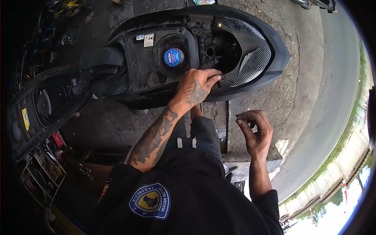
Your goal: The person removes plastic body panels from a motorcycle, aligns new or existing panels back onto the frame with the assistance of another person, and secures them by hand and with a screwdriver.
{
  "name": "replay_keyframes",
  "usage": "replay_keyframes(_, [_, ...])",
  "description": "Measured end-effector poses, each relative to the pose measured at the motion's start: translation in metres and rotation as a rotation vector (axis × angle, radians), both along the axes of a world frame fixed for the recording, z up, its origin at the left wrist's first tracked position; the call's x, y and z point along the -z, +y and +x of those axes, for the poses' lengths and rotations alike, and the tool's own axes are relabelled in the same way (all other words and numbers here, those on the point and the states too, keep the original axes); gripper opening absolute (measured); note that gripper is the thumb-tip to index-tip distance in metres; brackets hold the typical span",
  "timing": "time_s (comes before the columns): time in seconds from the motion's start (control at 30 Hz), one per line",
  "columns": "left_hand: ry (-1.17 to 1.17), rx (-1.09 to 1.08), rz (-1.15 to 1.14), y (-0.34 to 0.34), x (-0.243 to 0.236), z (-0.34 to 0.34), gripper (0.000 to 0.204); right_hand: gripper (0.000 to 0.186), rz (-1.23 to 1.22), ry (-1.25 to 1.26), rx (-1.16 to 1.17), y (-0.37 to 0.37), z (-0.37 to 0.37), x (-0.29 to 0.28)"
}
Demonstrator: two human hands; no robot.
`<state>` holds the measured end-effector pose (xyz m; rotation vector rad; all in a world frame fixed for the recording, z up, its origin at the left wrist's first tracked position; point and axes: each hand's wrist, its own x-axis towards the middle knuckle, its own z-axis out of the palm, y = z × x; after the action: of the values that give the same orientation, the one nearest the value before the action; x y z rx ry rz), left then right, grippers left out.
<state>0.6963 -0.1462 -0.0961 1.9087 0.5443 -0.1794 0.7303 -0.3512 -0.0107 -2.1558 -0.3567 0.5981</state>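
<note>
A black scooter's rear body lies across the view, its seat (29, 115) tipped up at the left. Over the near edge of the patterned tail cover (256, 64), my left hand (197, 86) has its thumb and forefinger pinched together. Whatever sits between those fingertips is too small to make out. Farther right, apart from the scooter, my right hand (256, 131) pinches a small dark piece (237, 116), perhaps a screw or clip. Left of my left hand is a round blue-topped fuel cap (173, 57) in its recess.
Rough concrete paving (274, 100) surrounds the scooter, with a road (333, 98) curving past on the right. Shelving with parts (43, 172) stands at the lower left. A yellow wheel-like part (69, 7) and loose items lie at the upper left.
</note>
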Motion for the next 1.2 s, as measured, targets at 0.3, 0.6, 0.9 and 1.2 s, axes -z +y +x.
replay_keyframes(0.3, [-0.12,-0.097,0.158,-0.012,0.009,-0.007,0.021,0.011,-0.336,-0.517,-0.64,0.073,0.071,-0.002])
replay_keyframes(0.6, [-0.145,-0.112,0.163,-0.011,0.016,-0.01,0.015,0.004,-0.507,-0.629,-0.845,0.09,0.074,0.025])
replay_keyframes(0.9, [-0.139,-0.081,0.168,-0.008,0.012,-0.009,0.018,0.018,-0.581,-0.594,-0.745,0.086,0.067,0.028])
replay_keyframes(1.2, [-0.104,-0.058,0.135,-0.007,0.01,-0.009,0.02,0.02,-0.584,-0.578,-0.648,0.081,0.057,0.035])
